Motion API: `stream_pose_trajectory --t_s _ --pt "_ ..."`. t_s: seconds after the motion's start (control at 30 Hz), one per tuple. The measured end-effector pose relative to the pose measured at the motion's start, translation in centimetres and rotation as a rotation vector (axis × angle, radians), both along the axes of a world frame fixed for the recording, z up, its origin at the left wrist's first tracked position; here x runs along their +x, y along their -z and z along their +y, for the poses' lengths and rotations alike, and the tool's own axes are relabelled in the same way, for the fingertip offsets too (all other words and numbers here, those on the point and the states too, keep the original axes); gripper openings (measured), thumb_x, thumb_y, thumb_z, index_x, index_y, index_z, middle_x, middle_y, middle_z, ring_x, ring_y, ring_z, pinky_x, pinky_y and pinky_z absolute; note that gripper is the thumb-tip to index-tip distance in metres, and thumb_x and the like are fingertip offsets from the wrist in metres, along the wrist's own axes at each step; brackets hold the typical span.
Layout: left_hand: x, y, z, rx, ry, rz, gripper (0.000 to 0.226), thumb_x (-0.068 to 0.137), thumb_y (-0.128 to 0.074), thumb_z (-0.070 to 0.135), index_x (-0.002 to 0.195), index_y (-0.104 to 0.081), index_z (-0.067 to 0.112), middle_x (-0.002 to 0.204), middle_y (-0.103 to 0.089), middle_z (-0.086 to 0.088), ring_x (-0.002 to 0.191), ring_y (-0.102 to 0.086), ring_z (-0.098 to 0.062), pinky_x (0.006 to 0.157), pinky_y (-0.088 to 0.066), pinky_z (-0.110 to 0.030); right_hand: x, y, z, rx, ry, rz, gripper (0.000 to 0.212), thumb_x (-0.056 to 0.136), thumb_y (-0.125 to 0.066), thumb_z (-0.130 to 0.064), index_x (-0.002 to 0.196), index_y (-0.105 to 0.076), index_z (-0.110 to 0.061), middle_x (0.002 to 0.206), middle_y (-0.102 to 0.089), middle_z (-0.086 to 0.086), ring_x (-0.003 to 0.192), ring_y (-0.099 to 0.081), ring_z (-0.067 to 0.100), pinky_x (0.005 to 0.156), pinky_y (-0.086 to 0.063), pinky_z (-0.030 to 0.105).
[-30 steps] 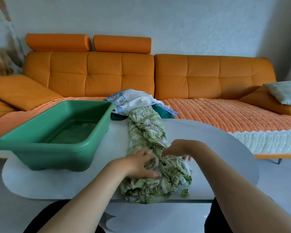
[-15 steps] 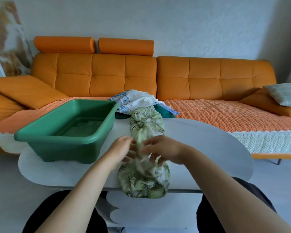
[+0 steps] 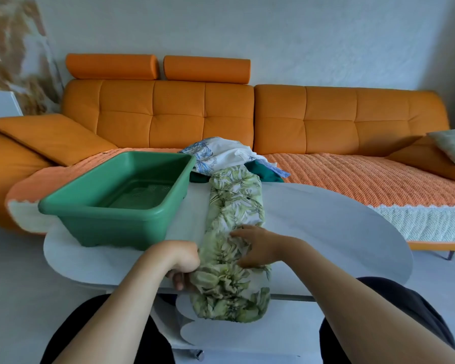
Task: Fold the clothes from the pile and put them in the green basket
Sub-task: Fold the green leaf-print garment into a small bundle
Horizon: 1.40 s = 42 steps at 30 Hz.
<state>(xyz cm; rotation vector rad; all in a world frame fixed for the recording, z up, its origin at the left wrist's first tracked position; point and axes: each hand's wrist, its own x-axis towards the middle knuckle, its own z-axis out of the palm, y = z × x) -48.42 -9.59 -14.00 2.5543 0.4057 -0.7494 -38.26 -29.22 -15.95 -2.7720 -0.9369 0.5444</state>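
On white table (image 3: 326, 219), green basket (image 3: 116, 227), garment (image 3: 234, 206), orange sofa (image 3: 176, 114)

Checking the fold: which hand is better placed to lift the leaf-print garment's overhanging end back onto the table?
Probably left. The left hand grips the leaf-print garment at the table edge, beside the overhanging end; the right hand rests flat on top, farther up the table.
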Motion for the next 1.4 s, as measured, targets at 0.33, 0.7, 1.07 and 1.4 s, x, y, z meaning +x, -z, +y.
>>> stream_pose_trajectory --t_s 0.33,0.7,1.07,1.4 --pt "4.4 2.6 -0.4 0.193 -0.153 -0.593 0.026 0.095 -0.057 0.035 0.081 -0.065 0.015 0.078 -0.063 -0.005 0.072 -0.06 -0.023 0.056 -0.039 -0.03 0.6 -0.2 0.9 0.107 -0.046 -0.002 0.069 0.078 -0.069 -0.068 0.139 -0.048 -0.042 0.152 -0.039 -0.005 0.14 -0.038 0.023 0.115 -0.033 0.048" --pt "5.7 -1.1 0.1 0.286 -0.08 -0.551 0.02 0.089 -0.044 0.009 0.105 -0.056 0.012 0.101 -0.057 -0.003 0.087 -0.056 -0.022 0.069 -0.048 -0.032 3.1 -1.4 1.8 0.395 0.141 -0.17 0.025 0.097 -0.05 -0.021 0.111 -0.069 -0.026 0.11 -0.064 -0.01 0.105 -0.063 0.015 0.089 -0.054 0.035" --pt "14.1 2.1 -1.0 0.103 -0.291 -0.677 0.023 0.1 -0.049 0.021 0.085 -0.059 0.007 0.098 -0.067 -0.016 0.079 -0.06 -0.027 0.052 -0.037 -0.031 11.7 -0.3 5.1 0.161 0.139 -0.357 0.043 0.103 -0.043 -0.029 0.146 -0.046 -0.03 0.149 -0.049 0.0 0.129 -0.051 0.024 0.101 -0.042 0.037" --pt "14.2 2.6 0.6 0.407 -0.22 -0.419 0.062 0.094 -0.055 0.011 0.148 -0.024 0.003 0.128 -0.055 -0.016 0.108 -0.055 -0.029 0.079 -0.047 -0.037 14.0 2.2 5.4 0.04 0.104 -0.239 0.055 0.106 -0.029 -0.047 0.155 -0.026 -0.024 0.161 -0.029 0.002 0.146 -0.03 0.027 0.116 -0.029 0.048"
